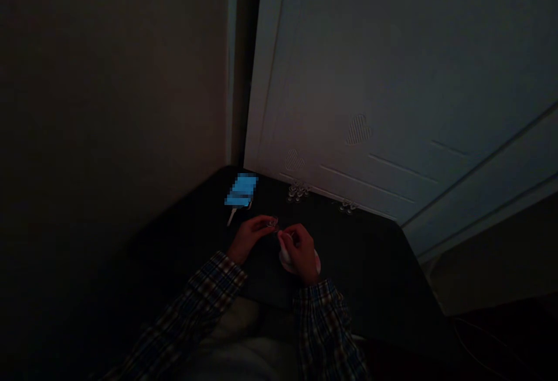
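Observation:
In dim light, my left hand [251, 236] is closed, pinching a small clear, shiny piece [272, 222] with rounded edges between thumb and fingertips. My right hand [300, 248] is closed too, its thumb and fingertips pressed together close to that piece; what they hold, if anything, is too dark to make out. Below and partly behind my right hand is a round pink-and-white item [318, 263], mostly covered by the hand. Farther back on the dark table [361, 276] lies a cluster of several small clear, rounded pieces [298, 191], with a smaller group of similar pieces [347, 205] to its right.
A lit phone-like screen [241, 190], blurred out, lies beyond my left hand with a pale cable or stick [232, 216] at its near end. A white panel [370, 67] with heart patterns rises along the table's back edge. A wall [131, 90] stands at left.

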`<state>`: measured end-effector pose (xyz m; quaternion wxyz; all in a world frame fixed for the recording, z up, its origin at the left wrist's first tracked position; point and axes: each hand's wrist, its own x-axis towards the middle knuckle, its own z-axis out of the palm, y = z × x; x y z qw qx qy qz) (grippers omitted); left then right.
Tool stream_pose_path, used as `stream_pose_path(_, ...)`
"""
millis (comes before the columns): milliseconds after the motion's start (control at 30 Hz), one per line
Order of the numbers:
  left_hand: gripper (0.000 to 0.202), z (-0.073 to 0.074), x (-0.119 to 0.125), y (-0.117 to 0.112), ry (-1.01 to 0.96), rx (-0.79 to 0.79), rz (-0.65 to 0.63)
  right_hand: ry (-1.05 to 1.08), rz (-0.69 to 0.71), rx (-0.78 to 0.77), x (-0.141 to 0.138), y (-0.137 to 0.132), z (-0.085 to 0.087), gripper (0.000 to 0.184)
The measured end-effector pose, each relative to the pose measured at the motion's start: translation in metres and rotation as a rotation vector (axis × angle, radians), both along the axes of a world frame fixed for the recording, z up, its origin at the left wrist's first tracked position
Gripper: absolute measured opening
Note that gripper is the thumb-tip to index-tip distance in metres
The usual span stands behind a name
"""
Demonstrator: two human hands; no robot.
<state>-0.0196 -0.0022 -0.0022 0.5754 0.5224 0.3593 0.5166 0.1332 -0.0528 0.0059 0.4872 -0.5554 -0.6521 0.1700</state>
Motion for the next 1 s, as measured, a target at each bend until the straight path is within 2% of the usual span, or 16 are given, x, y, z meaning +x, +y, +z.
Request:
stream_pose_path(467, 0.031, 0.003, 0.001, 0.001, 0.021, -0.025, -0.053, 0.006, 0.018, -0.007, -0.001, -0.002, 0.004, 0.012)
stream_pose_path(867, 0.034, -0.011, 0.004, 0.007, 0.044, 0.015, -0.152, 0.025, -0.020, -0.017, -0.001, 0.000, 0.003, 0.013)
stream_pose_path(1000, 0.031, -0.014, 0.004, 0.007, 0.100, 0.048, -0.092, 0.000, -0.026, -0.001, -0.004, 0.001, 0.002, 0.012)
